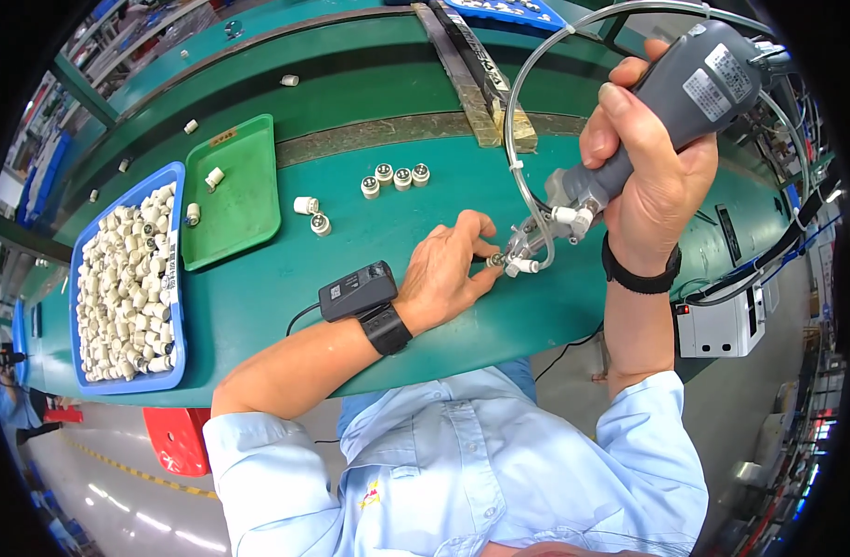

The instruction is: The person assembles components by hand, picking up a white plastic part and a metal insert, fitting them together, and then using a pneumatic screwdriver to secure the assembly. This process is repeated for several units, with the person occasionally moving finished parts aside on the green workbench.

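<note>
At the left of the frame, a blue plastic tray [181, 339] brims with stubby, matte white cylinders [128, 278]; just beside it lies a smooth green tray [239, 204]. Near upper centre, six loose cylinders [403, 179] sit on the green surface [350, 249]. At centre, the left hand [448, 269] curls its fingertips at a grey handheld tool's [661, 97] metal nose — whether they pinch anything, I cannot tell. Upper right, the right hand [661, 162] grasps the tool's rounded body.
</note>
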Demonstrator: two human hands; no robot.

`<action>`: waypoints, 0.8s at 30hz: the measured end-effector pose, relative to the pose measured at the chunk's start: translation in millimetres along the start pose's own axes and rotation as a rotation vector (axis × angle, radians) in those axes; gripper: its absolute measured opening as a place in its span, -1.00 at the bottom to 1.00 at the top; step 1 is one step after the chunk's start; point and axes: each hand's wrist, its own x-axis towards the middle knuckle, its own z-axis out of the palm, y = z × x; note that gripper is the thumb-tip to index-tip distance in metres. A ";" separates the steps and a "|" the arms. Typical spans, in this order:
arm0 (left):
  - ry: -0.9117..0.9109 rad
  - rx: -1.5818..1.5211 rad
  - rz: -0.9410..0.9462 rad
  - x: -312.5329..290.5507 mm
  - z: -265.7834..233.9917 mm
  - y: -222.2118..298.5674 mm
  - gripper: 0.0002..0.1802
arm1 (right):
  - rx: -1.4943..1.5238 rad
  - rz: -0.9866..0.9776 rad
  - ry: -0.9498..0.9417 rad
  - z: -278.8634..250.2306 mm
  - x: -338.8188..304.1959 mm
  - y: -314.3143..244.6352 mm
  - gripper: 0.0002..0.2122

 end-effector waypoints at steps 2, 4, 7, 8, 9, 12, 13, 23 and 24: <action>-0.010 0.001 0.000 0.6 0.2 -1.8 -0.52 | -0.007 0.003 0.006 0.2 -0.9 0.8 -0.61; -0.015 0.000 -0.002 0.6 0.3 -2.8 -0.52 | -0.021 0.007 0.021 0.2 -1.5 1.9 -0.60; -0.007 -0.014 0.012 0.6 -0.4 -2.7 -0.53 | -0.020 0.017 0.009 -0.3 -2.3 5.6 -0.60; -0.008 -0.014 0.011 0.8 -0.9 -2.1 -0.53 | -0.019 0.020 0.004 -0.4 -2.4 6.2 -0.59; -0.011 -0.016 0.006 0.8 -1.3 -1.2 -0.53 | -0.020 0.021 0.004 -0.3 -2.6 6.4 -0.59; -0.020 -0.019 -0.007 0.3 -1.1 0.1 -0.53 | -0.005 0.029 -0.023 0.5 -4.1 6.5 -0.58; -0.013 -0.033 -0.007 0.3 -0.2 0.0 -0.53 | -0.004 0.030 -0.022 0.6 -4.6 6.6 -0.58; 0.071 0.109 0.058 -0.9 0.8 3.0 -0.51 | -0.030 0.008 -0.290 6.2 -13.0 10.1 -0.55; 0.077 0.120 0.067 -1.0 -0.5 4.5 -0.51 | -0.018 0.000 -0.270 7.4 -11.6 9.5 -0.55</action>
